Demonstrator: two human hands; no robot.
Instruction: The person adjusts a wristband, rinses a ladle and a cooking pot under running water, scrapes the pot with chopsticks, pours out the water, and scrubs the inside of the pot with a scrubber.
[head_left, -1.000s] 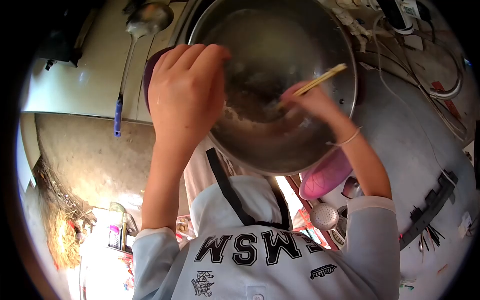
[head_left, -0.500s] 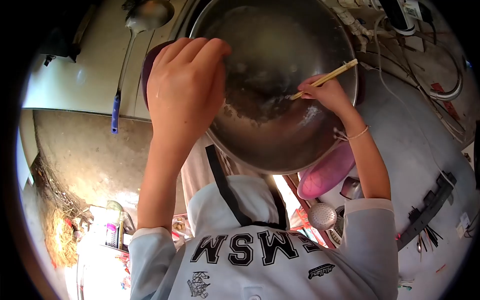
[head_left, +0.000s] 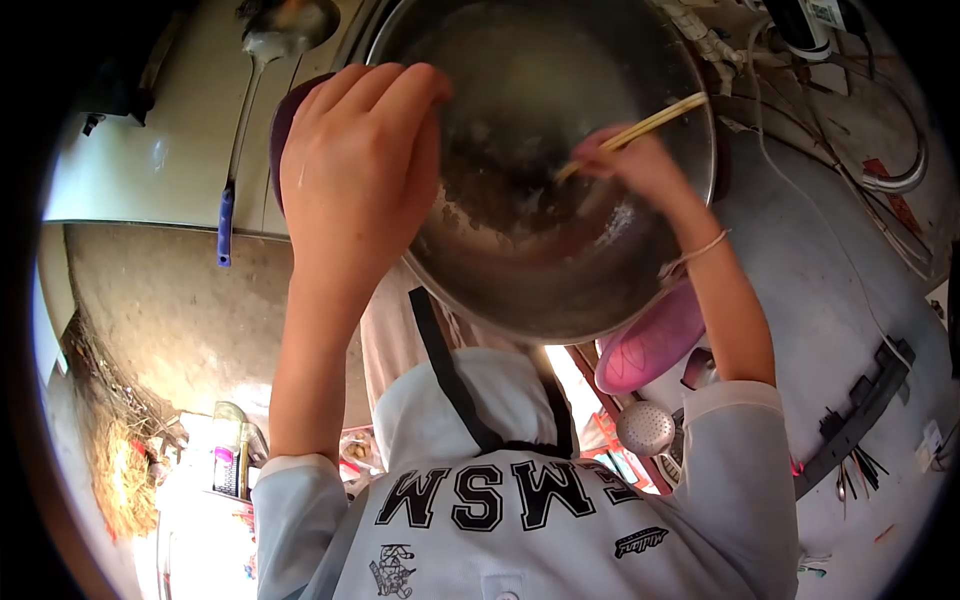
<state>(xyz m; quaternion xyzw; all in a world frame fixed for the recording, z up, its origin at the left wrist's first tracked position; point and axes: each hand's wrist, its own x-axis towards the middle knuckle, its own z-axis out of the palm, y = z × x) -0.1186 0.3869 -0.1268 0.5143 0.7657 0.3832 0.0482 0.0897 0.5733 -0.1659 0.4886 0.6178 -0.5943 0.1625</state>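
Note:
A large metal pot (head_left: pixel 560 310) holds murky, steamy-looking liquid. My right hand (head_left: pixel 640 165) is closed around a pair of chopsticks (head_left: pixel 660 117) over the pot's right part; their tips point down-left toward a dark patch in it. The hand is slightly blurred. Closer to the camera, my left hand (head_left: pixel 360 165) has its fingers curled at the pot's left side. A dark maroon rounded object (head_left: pixel 283 125) shows beside and behind that hand. Most of it is hidden, so its kind is unclear.
A ladle (head_left: pixel 226 215) with a blue handle lies on the pale counter (head_left: pixel 150 190) at left. Below the pot are a pink basin (head_left: pixel 650 345) and a perforated skimmer (head_left: pixel 645 428). Cables and a curved metal pipe (head_left: pixel 905 180) are at right, near a black power strip (head_left: pixel 860 415).
My right hand has moved left and slightly up, carrying the chopsticks, whose tips shifted left and up over the pot. My left hand and the maroon object have shifted slightly left and up.

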